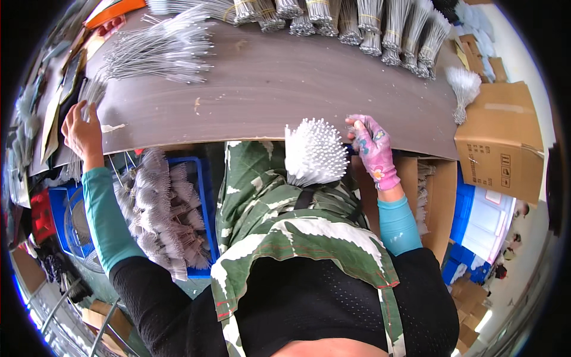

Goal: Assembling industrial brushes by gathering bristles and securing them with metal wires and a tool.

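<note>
At the table's left end, my bare left hand has its fingers curled at a blurred bunch of thin wire brushes, which it appears to grip. My right hand, in a pink flowered fingerless glove, is at the table's front edge with thumb and fingertips pinched together; what lies between them is too small to make out. Between the hands, a thick bundle of white-tipped wire brushes stands upright at my lap, against the camouflage apron. Neither hand touches it.
A loose pile of wire brushes lies on the brown table. Several banded bundles line its far edge. One bundle is by a cardboard box on the right. Below left, a blue crate holds more brushes.
</note>
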`<action>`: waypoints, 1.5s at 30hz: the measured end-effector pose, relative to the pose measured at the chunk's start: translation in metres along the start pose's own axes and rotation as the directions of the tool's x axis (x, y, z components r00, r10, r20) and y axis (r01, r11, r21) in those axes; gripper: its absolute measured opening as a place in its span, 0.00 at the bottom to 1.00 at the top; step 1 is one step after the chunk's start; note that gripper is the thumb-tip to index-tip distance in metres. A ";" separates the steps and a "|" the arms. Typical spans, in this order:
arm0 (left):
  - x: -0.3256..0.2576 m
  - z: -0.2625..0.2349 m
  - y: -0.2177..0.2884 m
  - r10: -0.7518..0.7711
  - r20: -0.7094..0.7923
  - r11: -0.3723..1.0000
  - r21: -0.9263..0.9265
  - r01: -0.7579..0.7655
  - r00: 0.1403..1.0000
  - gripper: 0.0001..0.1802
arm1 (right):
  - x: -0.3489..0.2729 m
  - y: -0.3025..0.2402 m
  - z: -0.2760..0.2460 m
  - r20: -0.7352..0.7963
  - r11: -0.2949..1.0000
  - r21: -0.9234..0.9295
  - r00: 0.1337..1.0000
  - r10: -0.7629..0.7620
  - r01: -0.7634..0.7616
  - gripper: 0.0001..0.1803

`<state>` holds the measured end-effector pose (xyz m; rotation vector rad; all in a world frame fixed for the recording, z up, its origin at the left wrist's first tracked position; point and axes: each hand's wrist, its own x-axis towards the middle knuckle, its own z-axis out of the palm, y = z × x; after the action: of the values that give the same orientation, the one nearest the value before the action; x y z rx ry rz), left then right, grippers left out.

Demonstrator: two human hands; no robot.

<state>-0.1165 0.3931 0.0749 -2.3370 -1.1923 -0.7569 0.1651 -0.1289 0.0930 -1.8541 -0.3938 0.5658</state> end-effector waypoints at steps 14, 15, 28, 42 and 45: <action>-0.201 -0.162 0.281 0.662 0.607 0.152 -0.683 0.715 0.439 0.52 | -0.026 -0.027 -0.029 0.230 0.983 0.039 0.959 0.168 -0.181 0.14; -0.209 -0.160 0.294 0.663 0.542 0.143 -0.769 0.623 0.516 0.57 | -0.028 -0.034 -0.030 0.252 0.972 0.022 0.942 0.221 -0.234 0.14; -0.226 -0.166 0.351 0.511 0.602 0.092 -0.748 0.657 0.613 0.52 | -0.048 -0.017 -0.012 0.235 0.937 0.230 0.949 0.209 -0.264 0.15; -0.221 -0.153 0.345 0.589 0.515 -0.256 -0.612 0.748 0.623 0.17 | -0.048 -0.024 -0.038 0.360 0.976 0.000 0.911 0.202 -0.217 0.11; -0.219 -0.154 0.345 0.586 0.503 -0.239 -0.641 0.729 0.635 0.17 | -0.052 -0.033 -0.026 0.286 0.977 0.167 0.955 0.084 -0.136 0.09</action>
<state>0.0190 -0.0181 0.0180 -4.6891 -1.0046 -0.9235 0.1361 -0.1652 0.1410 -1.6283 -0.4087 0.9152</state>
